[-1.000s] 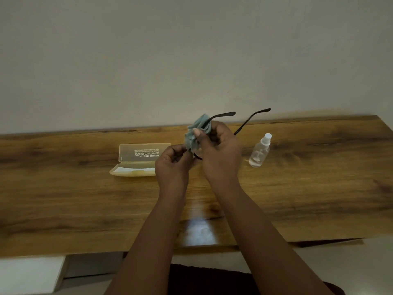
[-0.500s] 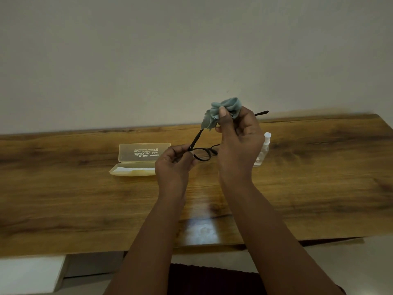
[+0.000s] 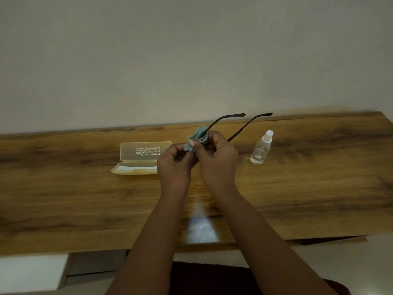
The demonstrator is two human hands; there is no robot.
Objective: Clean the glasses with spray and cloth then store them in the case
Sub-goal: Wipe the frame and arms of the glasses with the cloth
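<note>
Left hand [image 3: 174, 165] grips glasses [image 3: 238, 133] frame; right hand [image 3: 217, 158] pinches cloth [image 3: 197, 137] on lens. Advice: light circular rubs, steady frame, avoid bending temples.

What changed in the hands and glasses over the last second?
The right hand lifted the cloth off the glasses, then brought it back down against them. The left hand kept its hold. The open case and spray bottle stayed put.

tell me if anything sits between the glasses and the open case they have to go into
Nothing visible does. The glasses are held above the table by both hands, just right of the open case. The spray bottle stands on the far side, away from that path.
</note>
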